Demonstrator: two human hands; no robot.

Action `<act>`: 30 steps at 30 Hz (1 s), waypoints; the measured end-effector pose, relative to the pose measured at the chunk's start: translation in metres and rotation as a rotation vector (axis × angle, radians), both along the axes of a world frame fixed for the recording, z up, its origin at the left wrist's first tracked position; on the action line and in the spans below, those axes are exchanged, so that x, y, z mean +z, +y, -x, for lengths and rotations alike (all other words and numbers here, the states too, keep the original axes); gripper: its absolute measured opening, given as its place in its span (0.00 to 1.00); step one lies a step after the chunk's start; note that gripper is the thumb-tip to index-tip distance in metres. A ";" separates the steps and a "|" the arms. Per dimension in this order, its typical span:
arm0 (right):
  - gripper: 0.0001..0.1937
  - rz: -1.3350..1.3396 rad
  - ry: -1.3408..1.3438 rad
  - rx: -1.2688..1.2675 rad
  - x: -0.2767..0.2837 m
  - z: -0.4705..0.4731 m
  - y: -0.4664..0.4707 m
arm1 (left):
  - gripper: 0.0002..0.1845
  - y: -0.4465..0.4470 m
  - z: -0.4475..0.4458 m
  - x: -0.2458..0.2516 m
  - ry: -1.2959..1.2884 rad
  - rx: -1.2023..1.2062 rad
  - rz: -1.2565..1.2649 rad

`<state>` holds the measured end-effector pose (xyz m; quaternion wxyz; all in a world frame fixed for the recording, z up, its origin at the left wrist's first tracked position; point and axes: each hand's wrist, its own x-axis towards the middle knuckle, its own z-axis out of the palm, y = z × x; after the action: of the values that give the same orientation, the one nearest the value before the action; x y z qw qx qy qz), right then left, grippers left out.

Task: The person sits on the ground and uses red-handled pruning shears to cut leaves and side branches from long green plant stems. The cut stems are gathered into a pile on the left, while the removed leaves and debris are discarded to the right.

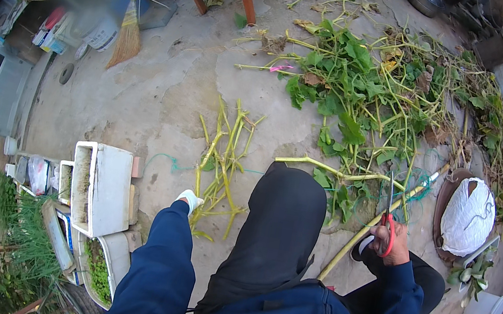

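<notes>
My left hand [191, 200], in a white glove, is at the lower left end of a loose pile of cut yellow-green vine stems [225, 162] on the concrete; whether its fingers grip a stem is hidden. My bare right hand [392, 243] is closed round the red handles of a pair of scissors [389, 205], whose blades point away from me. Beyond my knees lies a large heap of leafy vines [358, 85]. One long stem [315, 162] reaches from it towards my left knee. A pale pole [358, 235] and tangled green twine [419, 185] lie near the scissors.
White foam boxes [108, 190], some holding soil and plants, stand at left. A straw broom [128, 34] and a wooden stool [247, 1] are farther off. At right are a white plastic bag [467, 218] on a brown round base and white buckets [483, 310].
</notes>
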<state>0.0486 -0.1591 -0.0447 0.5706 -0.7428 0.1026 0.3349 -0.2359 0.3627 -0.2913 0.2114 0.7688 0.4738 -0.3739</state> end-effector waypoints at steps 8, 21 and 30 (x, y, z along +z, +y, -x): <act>0.10 0.134 -0.162 0.062 0.059 -0.051 -0.032 | 0.17 -0.024 -0.110 0.014 -0.312 -0.137 -0.291; 0.12 0.319 -0.325 0.084 0.071 -0.107 -0.046 | 0.28 -0.141 -0.300 -0.055 -0.427 -0.928 -0.069; 0.12 0.369 -0.434 -0.055 0.087 -0.111 -0.040 | 0.11 -0.143 -0.321 -0.075 -0.202 -1.016 -0.071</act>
<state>0.1591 -0.1989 0.0425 0.4434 -0.8853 0.0572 0.1282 0.0848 0.2197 -0.3666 0.0216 0.9407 0.0307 -0.3371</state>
